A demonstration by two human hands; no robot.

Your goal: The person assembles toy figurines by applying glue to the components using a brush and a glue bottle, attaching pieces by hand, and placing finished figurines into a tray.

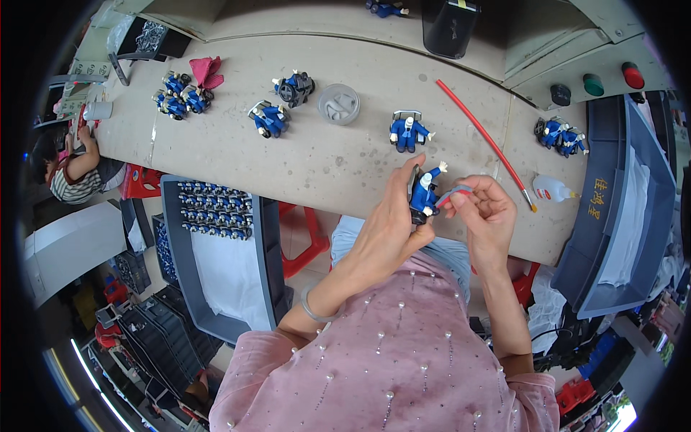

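My left hand (386, 225) grips a small figurine (423, 191) in a blue suit, with white hair and a raised arm, seated in a dark chair. Pinched in my right hand (486, 214) is a small bent strip (452, 194), grey on one side and red on the other, close against the figurine's side. Just beyond my hands, another seated figurine (409, 132) stands upright on the table. Left of it is a clear round cup (338, 104) with greyish pieces inside. Two more figurines, one facing (268, 119) and one turned away (294, 88), sit beside the cup.
A red-handled brush (484, 135) and a white bottle (551, 189) lie at the right, near more figurines (560, 137). Far left are clustered figurines (180, 96) and a pink cloth (206, 72). Grey bins stand left (266, 270) and right (576, 266). A person (75, 162) sits far left.
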